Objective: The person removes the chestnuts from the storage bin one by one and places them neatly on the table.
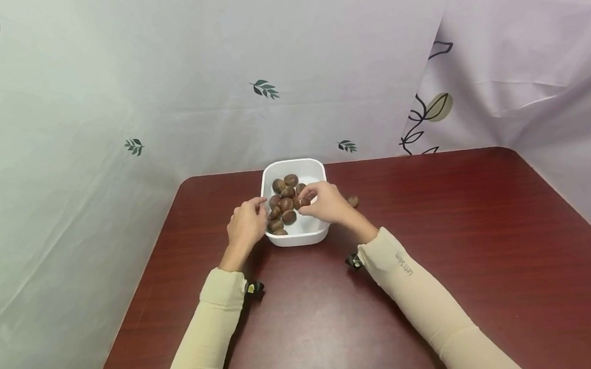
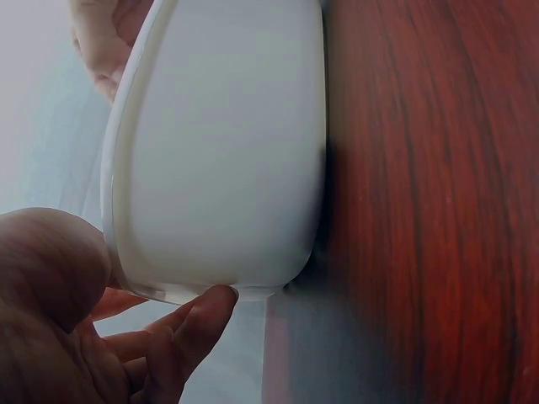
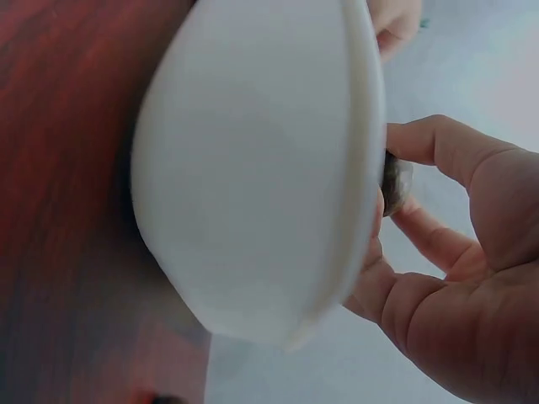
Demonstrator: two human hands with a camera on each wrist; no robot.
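Note:
A white rectangular container stands near the table's far edge, with several brown chestnuts inside, mostly on its left side. Over the container's right part, my right hand pinches one chestnut between thumb and fingers, just above the rim. On the opposite side my left hand rests against the container's left wall and rim. In the left wrist view one fingertip touches the outer wall; no chestnut shows in that hand.
One chestnut lies on the table to the right of the container, partly behind the right wrist. The reddish-brown wooden table reaches back to a pale cloth with leaf prints, hanging behind and along the sides.

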